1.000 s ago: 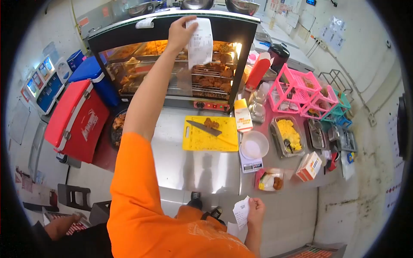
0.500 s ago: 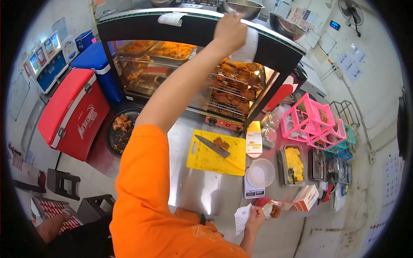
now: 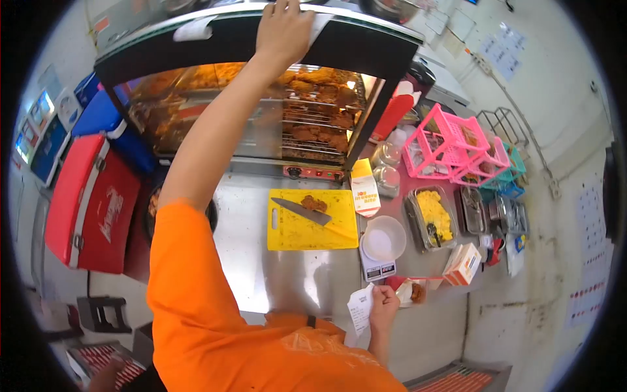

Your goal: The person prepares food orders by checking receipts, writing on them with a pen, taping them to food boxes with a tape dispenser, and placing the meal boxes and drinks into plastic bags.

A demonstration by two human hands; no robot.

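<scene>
My left hand (image 3: 284,32) is raised to the top front edge of the lit food warmer (image 3: 222,39), its fingers on a receipt (image 3: 320,27) that shows mostly behind and right of the hand. Low at the centre right, my right hand (image 3: 384,306) pinches another printed receipt (image 3: 360,310). A third paper slip (image 3: 194,29) hangs over the warmer's edge at left. Fried pieces lie on racks behind the glass. Below the warmer, a knife (image 3: 302,211) and a fried piece (image 3: 313,204) lie on a yellow board (image 3: 313,238).
A white bowl (image 3: 384,239) sits on a scale (image 3: 379,269). Right of it are a tub of yellow food (image 3: 434,215), boxes and pink baskets (image 3: 444,144). Red (image 3: 98,209) and blue coolers stand left. Another person's hand (image 3: 108,375) shows at bottom left.
My left hand has gone from holding the receipt in front of the warmer to its top edge. My right hand still holds its receipt. The camera view has shifted.
</scene>
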